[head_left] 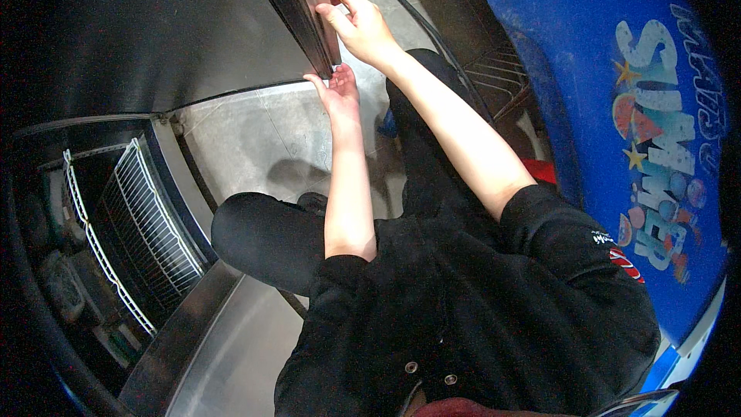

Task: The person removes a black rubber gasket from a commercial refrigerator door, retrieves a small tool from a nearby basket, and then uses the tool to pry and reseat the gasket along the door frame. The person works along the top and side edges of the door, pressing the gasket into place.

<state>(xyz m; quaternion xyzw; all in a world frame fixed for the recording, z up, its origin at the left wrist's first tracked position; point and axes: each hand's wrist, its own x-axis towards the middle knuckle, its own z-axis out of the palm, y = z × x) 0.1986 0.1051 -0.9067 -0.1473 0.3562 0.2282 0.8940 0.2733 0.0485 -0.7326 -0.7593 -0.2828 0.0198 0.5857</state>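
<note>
An open refrigerator door (pixel 208 23) with a dark inner face fills the upper left. Its edge (pixel 315 0), black on the inner side and metallic on the outer side, slants down to a lower corner between my hands. My left hand (pixel 340 93) is palm up at that corner, thumb on one side and curled fingers on the other. Higher up, my right hand (pixel 361 27) grips the metallic side, its thumb toward me and its fingertips partly hidden behind the edge.
At the lower left, the open refrigerator holds white wire racks (pixel 154 232) and dim containers. A blue panel (pixel 571 54) with colourful printing stands on the right. A dark cable (pixel 417 15) runs past a wire shelf (pixel 498 69). Grey floor (pixel 247 131) lies between my knees and the door.
</note>
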